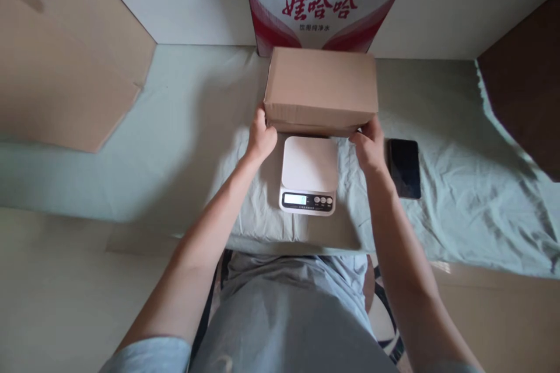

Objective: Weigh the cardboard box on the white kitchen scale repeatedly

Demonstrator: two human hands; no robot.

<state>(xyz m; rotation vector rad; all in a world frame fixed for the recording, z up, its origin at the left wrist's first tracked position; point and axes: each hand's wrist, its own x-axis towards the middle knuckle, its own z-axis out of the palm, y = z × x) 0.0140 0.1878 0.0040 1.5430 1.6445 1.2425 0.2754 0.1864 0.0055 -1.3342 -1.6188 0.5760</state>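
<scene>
A brown cardboard box (pixel 321 78) is gripped at its two lower near corners by my hands, just beyond the scale. My left hand (pixel 261 137) closes on the left corner, its fingers partly hidden by the box. On the right corner my right hand (pixel 368 143) has its thumb in front and the other fingers out of sight. Between my wrists a white kitchen scale (pixel 310 163) lies with its display lit and its plate bare. Whether the box touches the cloth underneath I cannot tell.
A white and red carton (pixel 326 0) stands behind the box. To the right of my right hand lies a black phone (pixel 404 168). Large cardboard panels rise at the left (pixel 65 52) and right (pixel 525 81). A pale green cloth (pixel 175 128) covers the table.
</scene>
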